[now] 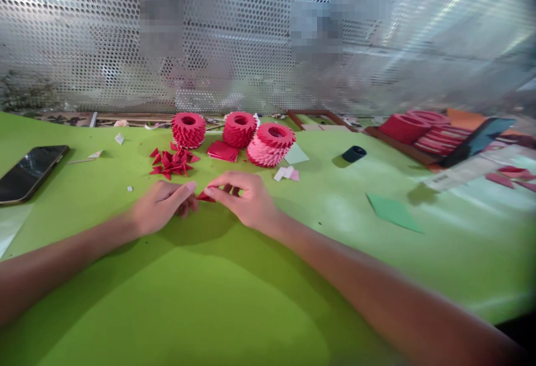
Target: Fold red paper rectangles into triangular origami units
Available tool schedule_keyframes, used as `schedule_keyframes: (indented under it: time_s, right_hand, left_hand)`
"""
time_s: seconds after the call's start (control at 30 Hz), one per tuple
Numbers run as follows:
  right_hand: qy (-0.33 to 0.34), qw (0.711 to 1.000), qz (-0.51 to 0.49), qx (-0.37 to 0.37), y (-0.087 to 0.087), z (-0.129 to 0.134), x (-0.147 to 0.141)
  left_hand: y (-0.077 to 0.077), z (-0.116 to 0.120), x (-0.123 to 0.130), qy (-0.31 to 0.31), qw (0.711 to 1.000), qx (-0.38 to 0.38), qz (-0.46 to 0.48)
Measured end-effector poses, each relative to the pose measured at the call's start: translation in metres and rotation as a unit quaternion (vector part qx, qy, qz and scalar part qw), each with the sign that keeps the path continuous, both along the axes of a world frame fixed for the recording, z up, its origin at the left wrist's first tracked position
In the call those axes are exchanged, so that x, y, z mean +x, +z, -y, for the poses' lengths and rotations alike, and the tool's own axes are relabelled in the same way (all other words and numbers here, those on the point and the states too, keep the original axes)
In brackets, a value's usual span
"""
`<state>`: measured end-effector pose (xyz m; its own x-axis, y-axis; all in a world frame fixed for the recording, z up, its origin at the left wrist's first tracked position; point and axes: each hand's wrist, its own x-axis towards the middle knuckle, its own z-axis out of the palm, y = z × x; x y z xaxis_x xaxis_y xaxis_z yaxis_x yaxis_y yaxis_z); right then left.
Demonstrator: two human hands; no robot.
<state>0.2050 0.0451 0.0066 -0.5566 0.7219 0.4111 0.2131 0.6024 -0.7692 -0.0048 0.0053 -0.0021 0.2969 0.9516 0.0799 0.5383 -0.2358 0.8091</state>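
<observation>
Between my hands is a small piece of folded red paper (206,195), low over the green table. My right hand (248,197) pinches it between thumb and fingers, which cover part of it. At its left end, the curled fingers of my left hand (161,207) close on the tip. Just beyond my left hand lies a heap of folded red paper triangles (171,162). A stack of red paper pieces (223,151) rests behind my right hand. Around it stand a red ring-shaped paper piece (188,130), a second red one (240,129) and a pink-and-red one (271,145).
A phone (31,173) lies at the left. To the right are a dark cylinder (354,154), a green paper sheet (393,212) and a box (408,148) of red rolls. White and pink slips (287,174) lie nearby. A perforated metal panel (251,36) rises behind the table (188,304).
</observation>
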Motion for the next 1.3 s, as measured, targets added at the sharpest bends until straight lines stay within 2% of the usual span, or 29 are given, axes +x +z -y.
schedule_keyframes:
  time_s: [0.07, 0.13, 0.23, 0.33, 0.43, 0.63, 0.83, 1.07, 1.3]
  right_hand:
    - [0.021, 0.997, 0.004, 0.07, -0.001, 0.0, 0.001]
    - [0.036, 0.991, 0.01, 0.131, -0.003, -0.001, 0.002]
    - [0.036, 0.98, 0.016, 0.193, -0.005, -0.004, 0.004]
    - [0.039, 0.972, 0.01, 0.232, -0.007, -0.006, 0.006]
    - [0.057, 0.966, 0.018, 0.253, -0.007, -0.007, 0.007]
    - [0.069, 0.958, 0.041, 0.275, -0.007, -0.005, 0.008]
    - [0.056, 0.959, 0.044, 0.276, -0.007, -0.007, 0.009]
    - [0.074, 0.958, 0.062, 0.269, -0.01, -0.008, 0.009]
    - [0.107, 0.972, 0.052, 0.202, -0.008, -0.005, 0.008]
  left_hand:
    - [0.0, -0.002, -0.001, -0.013, 1.0, 0.003, -0.005]
    - [0.001, -0.004, -0.001, -0.018, 0.999, 0.042, -0.023]
    - [0.001, -0.006, -0.002, 0.0, 0.998, 0.068, -0.01]
    - [0.001, -0.006, -0.002, 0.014, 0.999, 0.041, 0.005]
    - [0.001, -0.006, -0.002, -0.003, 1.0, 0.007, 0.002]
    - [0.0, -0.008, -0.003, -0.044, 0.997, -0.018, 0.053]
    - [0.003, -0.007, -0.004, -0.004, 0.993, -0.009, 0.12]
    - [0.001, -0.005, -0.007, -0.038, 0.968, -0.11, 0.222]
    - [-0.003, -0.007, -0.01, -0.046, 0.941, -0.155, 0.297]
